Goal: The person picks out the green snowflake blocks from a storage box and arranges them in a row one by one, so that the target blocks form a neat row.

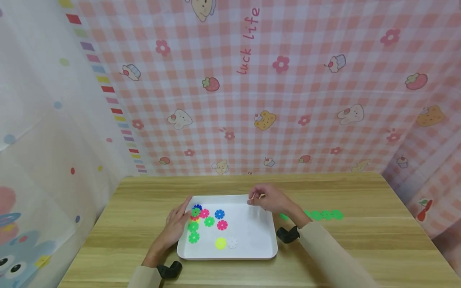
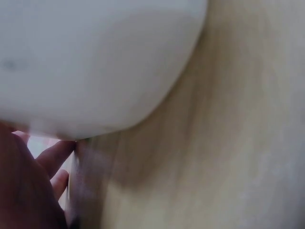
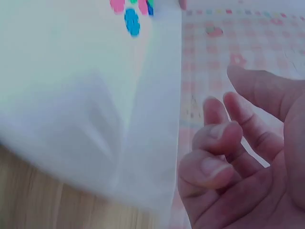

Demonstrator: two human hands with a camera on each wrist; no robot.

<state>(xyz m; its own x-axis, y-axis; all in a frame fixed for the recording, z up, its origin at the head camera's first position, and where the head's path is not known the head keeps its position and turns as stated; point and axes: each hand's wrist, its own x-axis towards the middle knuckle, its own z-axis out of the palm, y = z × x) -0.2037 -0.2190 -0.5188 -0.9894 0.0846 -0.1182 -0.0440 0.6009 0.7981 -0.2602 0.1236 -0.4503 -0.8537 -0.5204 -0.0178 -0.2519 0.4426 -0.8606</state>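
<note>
A white tray (image 1: 248, 236) lies on the wooden table, with several notched plastic snowflake discs inside. Green, pink and dark blue ones bunch along its left side; a blue disc (image 1: 219, 214), a pink disc (image 1: 222, 225), a yellow disc (image 1: 221, 243) and a clear disc (image 1: 232, 242) lie nearer the middle. At the tray's left wall my left hand (image 1: 176, 226) grips the rim, thumb on the inner side and fingers outside. My right hand (image 1: 270, 198) hovers by the far right corner, fingers loosely bent, thumb apart, holding nothing in the right wrist view (image 3: 238, 157).
Right of the tray, a row of green snowflake discs (image 1: 326, 215) lies on the table (image 1: 374, 244), partly hidden behind my right forearm. Each wrist carries a black device (image 1: 288, 235). A pink checked cloth (image 1: 245, 100) hangs behind the table's far edge.
</note>
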